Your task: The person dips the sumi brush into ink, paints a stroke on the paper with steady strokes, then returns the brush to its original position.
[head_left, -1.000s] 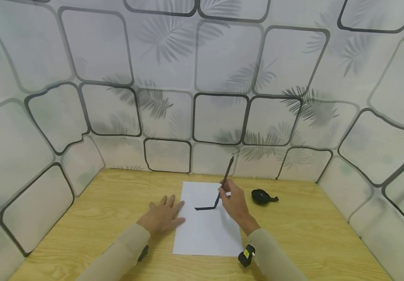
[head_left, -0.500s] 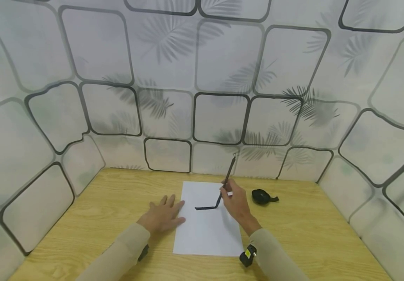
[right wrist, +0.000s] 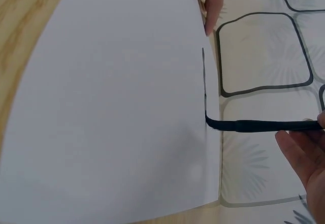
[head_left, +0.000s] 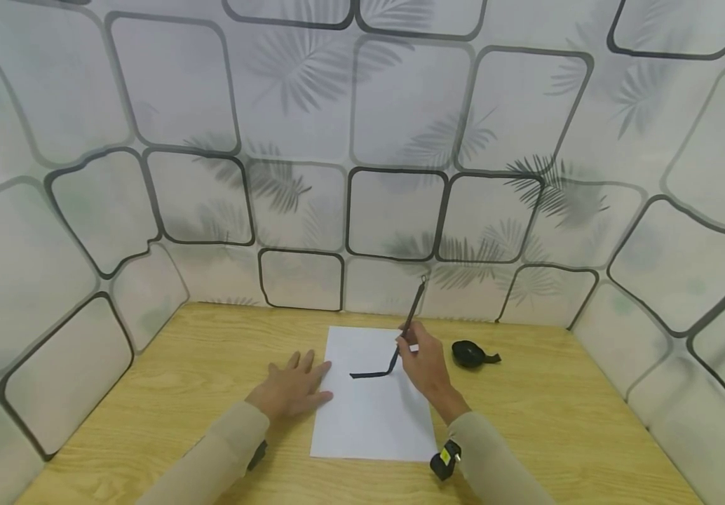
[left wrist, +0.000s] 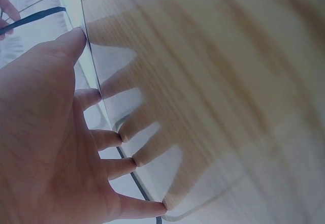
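A white sheet of paper (head_left: 375, 417) lies on the wooden table. My right hand (head_left: 427, 361) pinches a dark ink brush (head_left: 412, 308) with a hanging loop at its top end. Its bent black tip meets the paper at the right end of a black stroke (head_left: 367, 375). In the right wrist view, the brush (right wrist: 259, 126) lies across from the fingers to the stroke (right wrist: 204, 76). My left hand (head_left: 292, 389) rests flat with fingers spread, thumb and index fingertips at the paper's left edge. In the left wrist view the left hand (left wrist: 56, 132) shows straight fingers touching the wood.
A small black dish with a short handle (head_left: 471, 354) sits right of the paper on the table (head_left: 224, 344). Patterned fabric walls (head_left: 394, 210) rise behind and at both sides. A wrist camera (head_left: 444, 459) hangs below the right sleeve.
My right hand and the brush have shifted slightly right, and the black stroke has grown a little longer that way. The left hand and paper stay still.
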